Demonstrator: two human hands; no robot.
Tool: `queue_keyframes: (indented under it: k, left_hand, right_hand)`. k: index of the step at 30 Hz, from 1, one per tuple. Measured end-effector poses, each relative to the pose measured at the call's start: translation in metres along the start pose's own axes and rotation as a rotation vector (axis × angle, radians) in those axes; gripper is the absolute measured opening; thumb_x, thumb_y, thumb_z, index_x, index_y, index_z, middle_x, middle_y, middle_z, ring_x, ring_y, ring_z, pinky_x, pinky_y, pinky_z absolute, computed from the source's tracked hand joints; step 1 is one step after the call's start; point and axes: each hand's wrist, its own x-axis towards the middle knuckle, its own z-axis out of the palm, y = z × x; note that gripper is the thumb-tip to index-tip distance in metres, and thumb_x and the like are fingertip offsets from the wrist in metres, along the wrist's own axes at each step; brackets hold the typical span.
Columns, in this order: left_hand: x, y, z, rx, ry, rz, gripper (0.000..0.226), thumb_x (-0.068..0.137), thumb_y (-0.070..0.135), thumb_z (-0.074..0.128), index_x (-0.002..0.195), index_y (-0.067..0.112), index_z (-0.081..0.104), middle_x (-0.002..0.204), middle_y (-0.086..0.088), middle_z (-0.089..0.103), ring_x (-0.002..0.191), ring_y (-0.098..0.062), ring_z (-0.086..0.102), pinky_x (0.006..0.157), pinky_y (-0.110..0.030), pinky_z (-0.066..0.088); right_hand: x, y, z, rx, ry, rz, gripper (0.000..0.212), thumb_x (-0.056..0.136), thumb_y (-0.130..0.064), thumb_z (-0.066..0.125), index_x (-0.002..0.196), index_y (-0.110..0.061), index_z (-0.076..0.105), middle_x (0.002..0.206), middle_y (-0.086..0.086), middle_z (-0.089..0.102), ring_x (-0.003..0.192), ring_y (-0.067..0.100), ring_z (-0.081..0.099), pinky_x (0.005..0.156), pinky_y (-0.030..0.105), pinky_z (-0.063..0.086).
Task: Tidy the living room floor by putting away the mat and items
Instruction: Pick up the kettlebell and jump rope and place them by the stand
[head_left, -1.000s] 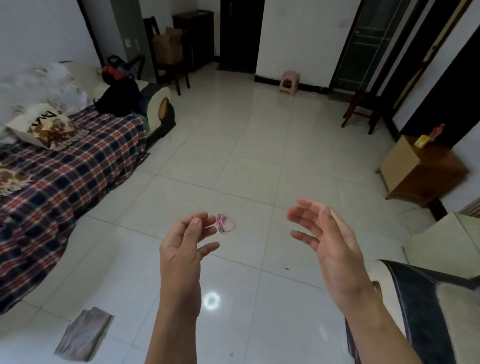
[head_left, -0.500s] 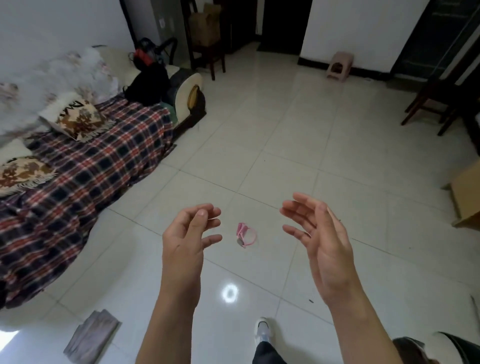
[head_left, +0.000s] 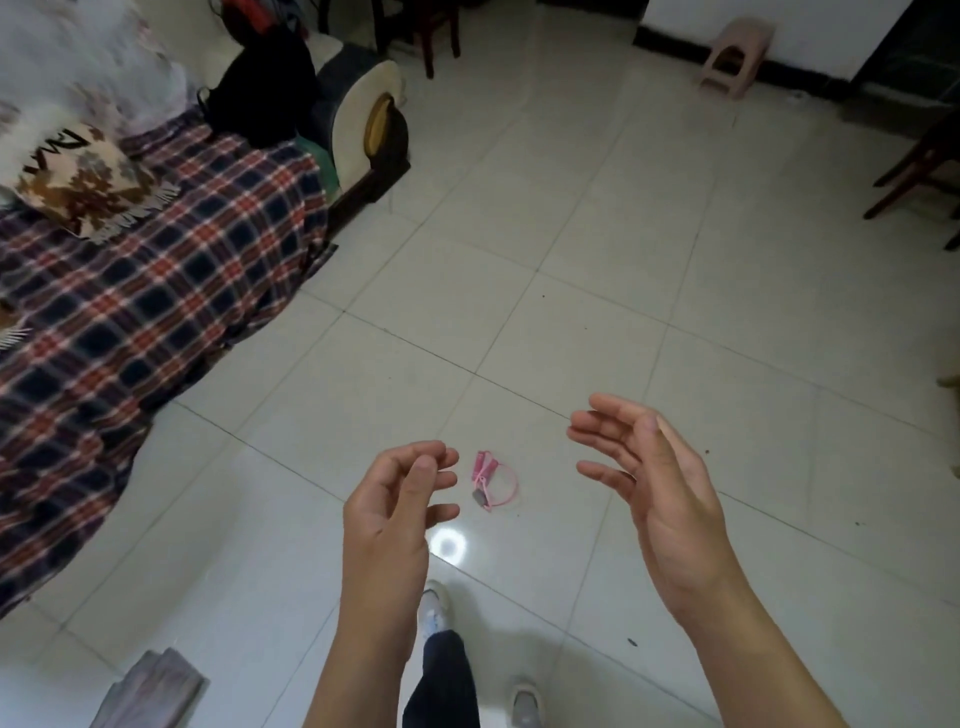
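Head view: both hands hang over the white tiled floor, and neither holds anything.
Left hand: fingers loosely curled with gaps between them, clamped on nothing, just left of the pink item as seen from above.
Right hand: fingers spread and nearly straight, palm turned inward, to the item's right.
Pink item: a small looped cord with a grey end piece, flat on a tile between the two hands, ahead of the white shoe.
Folded grey cloth: on the floor at the lower left, well apart from the pink item; whether it is the mat I cannot tell.
Risk, grip: the cord is thin and lies flat on glossy tile, so fingertips may slide off it.
Risk, dangling: lifted by the loop alone, the grey piece could swing or slip free.
Risk, footing: a forward step could land on it.
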Motion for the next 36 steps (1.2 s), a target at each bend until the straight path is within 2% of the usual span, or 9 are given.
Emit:
queue_keyframes:
  k: [4, 8, 11, 16, 19, 23, 27, 33, 36]
  left_hand:
    - [0.084, -0.031, -0.009, 0.020, -0.015, -0.051, 0.023, 0.103, 0.015, 0.048, 0.104, 0.013, 0.071, 0.103, -0.001, 0.076, 0.098, -0.022, 0.069, 0.077, -0.036, 0.057]
    - [0.166, -0.068, -0.012, 0.078, -0.043, -0.040, 0.024, 0.104, 0.012, 0.047, 0.104, 0.013, 0.070, 0.102, 0.000, 0.075, 0.096, -0.018, 0.070, 0.074, -0.031, 0.059]
    - [0.214, -0.110, -0.006, 0.097, -0.096, -0.038, 0.022, 0.099, 0.023, 0.052, 0.105, 0.012, 0.070, 0.103, 0.000, 0.075, 0.096, -0.018, 0.070, 0.075, -0.034, 0.060]
    - [0.276, -0.212, 0.012, 0.123, -0.112, -0.083, 0.030, 0.091, 0.032, 0.049, 0.104, 0.013, 0.070, 0.102, 0.002, 0.075, 0.094, -0.019, 0.071, 0.074, -0.039, 0.059]
    - [0.308, -0.298, 0.021, 0.159, -0.102, -0.127, 0.028, 0.091, 0.032, 0.050, 0.103, 0.017, 0.070, 0.103, 0.003, 0.075, 0.094, -0.017, 0.071, 0.073, -0.036, 0.058]
    - [0.346, -0.392, 0.030, 0.212, -0.086, -0.143, 0.027, 0.092, 0.033, 0.049, 0.102, 0.020, 0.070, 0.103, 0.005, 0.075, 0.095, -0.015, 0.071, 0.072, -0.035, 0.058]
    - [0.385, -0.490, 0.034, 0.276, -0.074, -0.191, 0.027, 0.092, 0.033, 0.049, 0.102, 0.019, 0.069, 0.101, 0.005, 0.074, 0.096, -0.016, 0.069, 0.074, -0.037, 0.059]
    - [0.444, -0.609, 0.042, 0.360, -0.088, -0.183, 0.019, 0.101, 0.021, 0.051, 0.105, 0.016, 0.069, 0.100, 0.006, 0.073, 0.095, -0.017, 0.068, 0.071, -0.033, 0.058]
    - [0.467, -0.654, 0.049, 0.427, -0.120, -0.176, 0.018, 0.102, 0.021, 0.051, 0.107, 0.020, 0.068, 0.101, 0.010, 0.072, 0.096, -0.013, 0.067, 0.076, -0.038, 0.061]
  right_hand:
    - [0.064, 0.044, 0.028, -0.009, 0.035, 0.042, 0.065, 0.080, -0.079, 0.055, 0.120, -0.029, 0.068, 0.121, 0.007, 0.070, 0.119, 0.024, 0.064, 0.100, 0.054, 0.049]
    - [0.129, 0.093, 0.057, -0.028, 0.039, 0.076, 0.070, 0.079, -0.079, 0.055, 0.122, -0.025, 0.067, 0.121, 0.007, 0.070, 0.120, 0.024, 0.063, 0.099, 0.052, 0.049]
    - [0.171, 0.140, 0.068, -0.049, 0.020, 0.105, 0.070, 0.081, -0.078, 0.053, 0.124, -0.023, 0.065, 0.121, 0.005, 0.070, 0.120, 0.022, 0.063, 0.100, 0.050, 0.049]
    - [0.227, 0.250, 0.064, -0.075, 0.046, 0.162, 0.043, 0.097, -0.046, 0.041, 0.124, -0.021, 0.063, 0.120, 0.002, 0.071, 0.119, 0.018, 0.064, 0.103, 0.054, 0.048]
    - [0.254, 0.338, 0.055, -0.110, 0.058, 0.199, 0.039, 0.099, -0.037, 0.038, 0.124, -0.020, 0.063, 0.119, 0.000, 0.071, 0.118, 0.016, 0.064, 0.103, 0.053, 0.048]
    - [0.280, 0.441, 0.041, -0.143, 0.062, 0.239, 0.038, 0.100, -0.038, 0.037, 0.122, -0.021, 0.063, 0.118, -0.003, 0.071, 0.117, 0.015, 0.064, 0.101, 0.052, 0.050]
    - [0.305, 0.537, 0.031, -0.181, 0.063, 0.280, 0.041, 0.098, -0.041, 0.036, 0.123, -0.020, 0.062, 0.117, -0.005, 0.071, 0.115, 0.011, 0.065, 0.098, 0.043, 0.053]
    - [0.345, 0.651, 0.033, -0.237, 0.058, 0.358, 0.033, 0.093, -0.046, 0.040, 0.112, -0.032, 0.063, 0.111, -0.009, 0.070, 0.103, 0.001, 0.066, 0.097, 0.037, 0.054]
    - [0.360, 0.701, 0.031, -0.282, 0.049, 0.374, 0.026, 0.095, -0.048, 0.041, 0.106, -0.037, 0.061, 0.108, -0.008, 0.069, 0.098, 0.000, 0.066, 0.092, 0.034, 0.055]
